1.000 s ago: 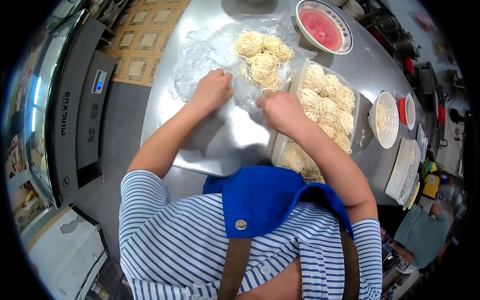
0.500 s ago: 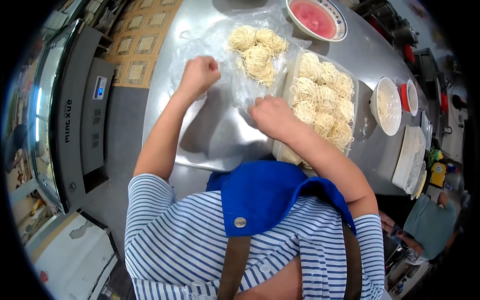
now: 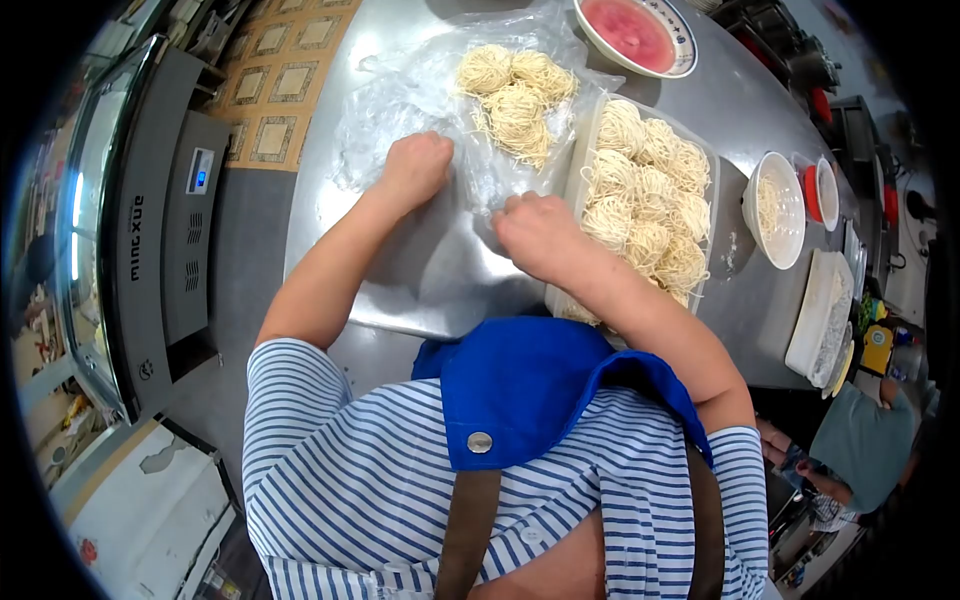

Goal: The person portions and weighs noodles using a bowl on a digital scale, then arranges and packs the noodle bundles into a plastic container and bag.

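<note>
A clear plastic bag (image 3: 400, 95) lies spread on the steel table (image 3: 430, 290), with several pale noodle nests (image 3: 520, 105) on it. My left hand (image 3: 418, 168) is closed at the near left edge of the plastic. Its fingertips are turned away, so what they hold is hidden. My right hand (image 3: 540, 235) is closed on the near edge of the plastic bag, just below the noodles. Beside it, a translucent tub (image 3: 712, 175) holds rows of noodle nests.
A patterned bowl (image 3: 640, 35) of pink-red contents stands at the back. To the right are a white bowl (image 3: 772, 210) with noodles and a long white container (image 3: 822, 315). Another person (image 3: 865, 440) is at the lower right.
My left hand moved left and away from me, then came back down and right. My right hand shifted slightly left and towards me, drawing the plastic edge; the view moved a little too.
</note>
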Motion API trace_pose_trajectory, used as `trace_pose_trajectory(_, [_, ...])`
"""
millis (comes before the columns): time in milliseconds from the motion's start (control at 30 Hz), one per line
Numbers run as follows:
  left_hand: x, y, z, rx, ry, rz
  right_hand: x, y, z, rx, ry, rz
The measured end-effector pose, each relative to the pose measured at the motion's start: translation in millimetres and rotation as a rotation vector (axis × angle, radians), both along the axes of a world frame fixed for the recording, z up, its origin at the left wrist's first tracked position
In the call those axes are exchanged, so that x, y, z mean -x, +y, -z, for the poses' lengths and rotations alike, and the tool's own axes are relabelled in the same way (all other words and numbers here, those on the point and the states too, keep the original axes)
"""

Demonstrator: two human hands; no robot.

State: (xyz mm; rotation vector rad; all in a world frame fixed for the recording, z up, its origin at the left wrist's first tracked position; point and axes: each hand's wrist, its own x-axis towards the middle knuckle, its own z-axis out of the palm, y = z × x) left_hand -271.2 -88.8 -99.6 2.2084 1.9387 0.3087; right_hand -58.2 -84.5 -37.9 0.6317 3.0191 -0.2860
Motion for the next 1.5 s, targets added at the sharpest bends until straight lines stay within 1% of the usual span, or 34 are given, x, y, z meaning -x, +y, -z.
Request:
trace_pose_trajectory(67, [2.2,8.3,-9.8,0.029,0.009,0.005,2.0,0.9,-3.4,0.006,-0.002,0.004])
trace_pose_trajectory(133, [-3.4,15.5,-41.1,0.019,-0.193,-0.159,2.9,-0.7,-5.7,0.018,0.001,0.002])
trace_pose_trajectory(167, [-5.8,17.6,-52.4,0.023,-0.198,-0.158,3.8,-1.1,-5.9,0.02,-0.003,0.003])
trace_pose_trajectory(233, [-8.0,22.8,-68.7,0.096,-0.48,-0.078,7.7,3.2,-7.3,0.027,0.043,0.026])
trace_pose_trajectory(267, [-6.3,20.7,-63.9,0.104,-0.682,0.073,9.5,5.8,-9.6,0.02,0.04,0.022])
trace_pose_trajectory(300, [-8.1,14.7,-62.9,0.097,-0.684,0.075,10.9,8.5,-12.9,0.008,0.1,0.105])
trace_pose_trajectory(333, [-12.2,5.8,-63.9,0.05,-0.711,0.228,11.2,12.4,-16.4,-0.006,0.161,0.19])
trace_pose_trajectory(400, [-22.2,-5.0,-63.6,-0.003,-0.737,0.391,9.9,22.3,-24.9,0.028,0.199,0.224])
trace_pose_trajectory(467, [-30.2,-7.9,-61.1,-0.006,-0.637,0.263,8.8,28.8,-29.7,0.062,0.238,0.257])
trace_pose_trajectory(500, [-28.9,-4.9,-59.1,-0.015,-0.64,0.266,10.0,31.3,-31.0,0.082,0.244,0.23])
trace_pose_trajectory(567, [-19.5,-1.3,-53.9,0.083,-0.746,-0.099,13.3,39.7,-36.2,0.095,0.248,0.196])
trace_pose_trajectory(600, [-12.9,5.4,-46.8,-0.118,-0.739,-0.116,16.6,48.4,-42.6,0.086,0.184,0.268])
trace_pose_trajectory(633, [-3.2,16.2,-44.3,-0.131,-0.717,-0.23,20.7,58.2,-50.7,0.077,0.12,0.337])
trace_pose_trajectory(667, [6.6,27.1,-43.7,-0.226,-0.605,-0.252,24.8,71.5,-62.8,0.137,-0.013,0.422])
trace_pose_trajectory(700, [16.4,37.8,-44.1,-0.318,-0.491,-0.274,24.3,85.1,-61.7,0.127,-0.013,0.412])
trace_pose_trajectory(733, [25.7,48.6,-34.9,-0.329,-0.494,-0.28,21.8,99.6,-58.1,0.016,-0.072,0.42])
trace_pose_trajectory(767, [33.8,59.1,-19.7,-0.432,-0.267,-0.378,20.3,112.5,-54.5,-0.096,-0.131,0.429])
trace_pose_trajectory(833, [48.0,75.6,-18.0,-0.536,-0.045,-0.48,19.6,132.9,-49.8,-0.125,-0.165,0.434])
trace_pose_trajectory(900, [61.3,88.8,-24.0,0.091,-0.401,-0.52,21.2,151.6,-37.4,-0.148,-0.203,0.442])
trace_pose_trajectory(933, [63.0,93.1,-25.1,0.151,-0.431,-0.51,22.8,160.5,-28.8,-0.126,-0.096,0.464])
trace_pose_trajectory(967, [63.7,95.6,-21.2,0.149,-0.436,-0.512,24.6,170.9,-20.9,-0.101,0.012,0.485])
trace_pose_trajectory(1000, [64.1,97.0,-15.0,0.024,-0.521,-0.468,28.7,180.1,-16.7,-0.1,0.009,0.484])
trace_pose_trajectory(1033, [62.2,96.6,-17.0,-0.1,-0.604,-0.422,33.9,188.8,-12.8,-0.108,0.074,0.463])
trace_pose_trajectory(1067, [59.4,94.7,-18.6,-0.098,-0.604,-0.424,39.3,198.2,-9.2,-0.116,0.14,0.441])
trace_pose_trajectory(1133, [41.6,74.8,-48.7,-0.265,-0.736,-0.359,49.7,214.6,-3.9,-0.138,0.169,0.423])
trace_pose_trajectory(1167, [40.5,63.6,-53.0,-0.254,-0.739,-0.36,53.3,220.9,0.8,-0.159,0.197,0.404])
trace_pose_trajectory(1233, [44.2,42.8,-58.0,-0.181,-0.876,-0.325,61.1,234.2,11.6,-0.166,0.213,0.418])
trace_pose_trajectory(1267, [44.9,34.2,-56.8,-0.177,-0.874,-0.324,62.9,239.3,16.4,-0.18,0.234,0.43])
trace_pose_trajectory(1300, [45.6,26.2,-54.6,-0.134,-0.93,-0.338,65.0,241.5,13.7,-0.177,0.234,0.431])
trace_pose_trajectory(1333, [45.8,20.5,-53.0,-0.092,-0.986,-0.355,67.2,245.0,10.0,-0.032,0.054,0.462])
trace_pose_trajectory(1367, [46.3,16.3,-52.0,-0.09,-0.984,-0.362,70.2,246.3,7.9,0.114,-0.128,0.485])
trace_pose_trajectory(1433, [46.4,8.8,-50.5,-0.081,-1.124,-0.464,67.2,250.5,16.7,0.12,-0.161,0.485])
trace_pose_trajectory(1500, [46.0,1.6,-54.5,-0.074,-1.103,-0.518,61.3,247.8,19.1,0.125,-0.203,0.484])
